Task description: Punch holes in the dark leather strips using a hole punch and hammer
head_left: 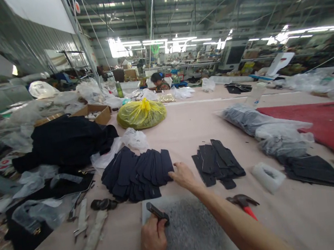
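My left hand (152, 238) is closed around a small hammer, and its dark metal head (157, 213) shows above the fist; the handle is hidden. It is over a grey, speckled slab (195, 231). My right hand (184, 176) reaches forward past the slab, thumb and forefinger apart at the right edge of a fanned pile of dark navy fabric pieces (140, 171). The fingertips seem to touch the outermost piece. To the right of that hand lies a second, looser pile of black flat pieces (217, 161).
A claw hammer (244, 202) with a red handle lies right of the slab, near a whitish block (269, 177). Another hammer (98, 226) with a wrapped handle lies left. Farther back are a yellow bag (142, 115), a dark cloth heap (68, 139) and a person (160, 82).
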Demonstrator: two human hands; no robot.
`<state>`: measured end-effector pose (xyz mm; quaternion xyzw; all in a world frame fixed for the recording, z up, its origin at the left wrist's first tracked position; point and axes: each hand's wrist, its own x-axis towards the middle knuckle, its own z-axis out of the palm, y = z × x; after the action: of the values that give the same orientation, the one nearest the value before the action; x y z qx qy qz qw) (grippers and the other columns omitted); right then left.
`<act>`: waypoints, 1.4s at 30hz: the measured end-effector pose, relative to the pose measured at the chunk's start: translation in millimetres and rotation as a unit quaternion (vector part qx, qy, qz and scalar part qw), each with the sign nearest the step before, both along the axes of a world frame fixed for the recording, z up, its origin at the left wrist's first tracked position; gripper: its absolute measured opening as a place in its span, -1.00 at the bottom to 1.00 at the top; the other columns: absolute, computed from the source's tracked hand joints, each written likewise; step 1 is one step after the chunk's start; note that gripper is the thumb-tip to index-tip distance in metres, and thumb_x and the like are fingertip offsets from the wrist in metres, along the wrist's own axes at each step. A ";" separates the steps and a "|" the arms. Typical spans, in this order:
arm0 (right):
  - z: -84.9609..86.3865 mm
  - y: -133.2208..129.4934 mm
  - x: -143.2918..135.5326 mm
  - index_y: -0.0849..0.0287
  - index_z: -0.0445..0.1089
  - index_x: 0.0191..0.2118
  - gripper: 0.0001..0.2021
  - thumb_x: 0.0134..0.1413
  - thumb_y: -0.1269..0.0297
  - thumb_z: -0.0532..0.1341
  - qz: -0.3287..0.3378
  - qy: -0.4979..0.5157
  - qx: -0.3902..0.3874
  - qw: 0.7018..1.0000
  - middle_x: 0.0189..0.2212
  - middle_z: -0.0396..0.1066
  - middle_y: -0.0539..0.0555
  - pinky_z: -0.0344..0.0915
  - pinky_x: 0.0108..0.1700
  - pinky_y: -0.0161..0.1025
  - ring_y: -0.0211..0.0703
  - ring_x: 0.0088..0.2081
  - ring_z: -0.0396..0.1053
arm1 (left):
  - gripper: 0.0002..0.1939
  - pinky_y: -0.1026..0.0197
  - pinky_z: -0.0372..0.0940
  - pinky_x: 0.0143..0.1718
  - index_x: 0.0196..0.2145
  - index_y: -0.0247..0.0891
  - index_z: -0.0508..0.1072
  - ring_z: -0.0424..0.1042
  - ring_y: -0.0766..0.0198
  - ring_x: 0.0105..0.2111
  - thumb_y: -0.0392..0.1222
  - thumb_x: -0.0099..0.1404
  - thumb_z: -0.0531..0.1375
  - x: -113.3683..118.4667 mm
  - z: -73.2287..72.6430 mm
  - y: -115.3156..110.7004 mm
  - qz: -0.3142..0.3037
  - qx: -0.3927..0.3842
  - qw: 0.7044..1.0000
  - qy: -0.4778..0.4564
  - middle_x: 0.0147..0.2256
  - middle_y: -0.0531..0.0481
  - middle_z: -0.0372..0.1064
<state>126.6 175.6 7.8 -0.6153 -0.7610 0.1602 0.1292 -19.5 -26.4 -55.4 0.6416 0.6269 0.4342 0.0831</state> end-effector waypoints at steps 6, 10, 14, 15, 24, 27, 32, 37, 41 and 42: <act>-11.9 3.2 -38.1 0.40 0.40 -0.08 -0.65 0.02 0.29 0.22 0.002 -0.036 -0.013 0.999 -0.10 0.37 0.42 0.24 -0.04 -0.06 0.20 -0.02 0.33 | -0.70 0.15 0.51 -0.32 -0.18 -0.24 0.52 0.59 0.09 -0.32 -0.18 0.41 -0.01 0.4 0.6 -0.8 0.000 -0.006 1.000 -0.002 -0.30 -0.16 0.58; -9.2 7.2 -36.8 0.41 0.42 -0.12 -0.70 -0.04 0.47 0.19 0.017 -0.045 -0.022 0.999 -0.10 0.38 0.44 0.23 -0.03 -0.10 0.17 -0.02 0.36 | -0.71 0.17 0.51 -0.31 -0.17 -0.23 0.52 0.59 0.10 -0.30 -0.18 0.40 0.01 0.0 0.8 0.0 0.000 -0.005 1.000 0.000 -0.30 -0.14 0.58; -7.7 11.3 -31.3 0.36 0.45 -0.15 -0.72 -0.03 0.50 0.16 0.014 -0.021 -0.043 0.999 -0.14 0.44 0.39 0.26 -0.08 -0.16 0.12 -0.07 0.41 | -0.72 0.19 0.50 -0.32 -0.19 -0.23 0.51 0.59 0.11 -0.32 -0.19 0.40 0.00 0.5 4.2 1.1 0.000 0.004 1.000 -0.003 -0.31 -0.12 0.58; -7.0 14.0 -27.4 0.35 0.46 -0.16 -0.72 -0.03 0.51 0.14 0.004 -0.010 -0.049 0.999 -0.17 0.46 0.38 0.26 -0.10 -0.18 0.11 -0.10 0.43 | -0.72 0.19 0.50 -0.32 -0.19 -0.23 0.51 0.59 0.12 -0.32 -0.19 0.41 0.00 0.8 5.3 1.3 -0.001 0.005 1.000 -0.003 -0.31 -0.12 0.58; 10.4 2.0 45.9 0.27 0.46 -0.28 -0.69 -0.07 0.50 0.01 -0.093 0.136 -0.109 0.980 -0.43 0.52 0.17 0.26 -0.42 -0.34 -0.11 -0.39 0.48 | -0.72 0.17 0.51 -0.36 -0.22 -0.25 0.53 0.59 0.08 -0.37 -0.20 0.38 0.02 0.8 5.0 2.2 0.008 0.007 1.000 0.010 -0.35 -0.14 0.58; 13.3 -42.2 62.6 0.24 0.46 -0.25 -0.65 -0.08 0.46 -0.02 -0.066 0.191 -0.146 0.969 -0.58 0.46 0.04 0.21 -0.54 -0.36 -0.18 -0.55 0.40 | -0.71 0.17 0.50 -0.36 -0.24 -0.26 0.53 0.58 0.08 -0.37 -0.18 0.38 0.01 1.0 5.5 2.3 0.012 -0.008 1.000 0.004 -0.35 -0.13 0.57; 20.1 -100.8 101.5 0.18 0.48 -0.33 -0.70 -0.05 0.38 0.00 -0.014 0.226 -0.160 0.961 -0.50 0.47 0.02 0.27 -0.42 -0.32 -0.15 -0.44 0.40 | -0.71 0.17 0.47 -0.34 -0.23 -0.26 0.52 0.58 0.09 -0.38 -0.16 0.37 0.01 0.7 8.5 2.4 0.016 -0.029 0.999 -0.002 -0.35 -0.11 0.57; 39.6 -92.5 143.6 0.16 0.52 -0.38 -0.73 -0.02 0.39 0.05 0.118 0.141 -0.158 0.970 -0.45 0.49 0.02 0.25 -0.28 -0.27 -0.11 -0.35 0.40 | -0.73 0.19 0.44 -0.37 -0.24 -0.25 0.51 0.56 0.11 -0.39 -0.14 0.36 0.03 -0.8 7.3 2.6 0.031 -0.043 0.999 0.009 -0.36 -0.09 0.56; 46.7 -80.6 127.4 0.15 0.54 -0.40 -0.75 -0.02 0.47 0.09 0.159 0.132 -0.166 0.964 -0.42 0.51 0.01 0.23 -0.25 -0.31 -0.15 -0.33 0.41 | -0.73 0.19 0.42 -0.40 -0.25 -0.25 0.51 0.55 0.11 -0.42 -0.12 0.36 0.04 -1.6 6.5 2.6 0.034 -0.052 0.998 0.025 -0.40 -0.09 0.55; 44.8 -80.4 115.2 0.14 0.55 -0.38 -0.75 0.00 0.47 0.10 0.168 0.135 -0.164 0.963 -0.41 0.52 0.00 0.24 -0.24 -0.32 -0.15 -0.33 0.41 | -0.73 0.19 0.41 -0.40 -0.25 -0.25 0.51 0.55 0.11 -0.41 -0.12 0.36 0.04 -1.7 6.4 2.7 0.035 -0.051 0.998 0.029 -0.40 -0.09 0.55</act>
<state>241.8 95.2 52.6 -0.4641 -0.7922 0.3837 0.0987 -21.1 -23.8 -49.0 0.6265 0.6723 0.3856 0.0827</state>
